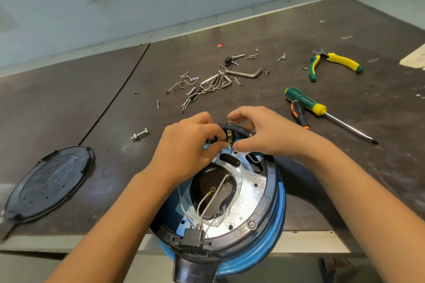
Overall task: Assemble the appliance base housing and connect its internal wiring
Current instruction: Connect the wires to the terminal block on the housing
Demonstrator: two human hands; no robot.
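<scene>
over the housing (281, 202) rim, left hand (184, 151) and right hand (264, 135) pinch wiring (230, 143).

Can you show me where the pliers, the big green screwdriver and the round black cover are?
pliers (342, 61): head view, on the yellow handle.
green screwdriver (303, 99): head view, on the green handle.
black cover (49, 182): head view, on its flat middle.
</scene>
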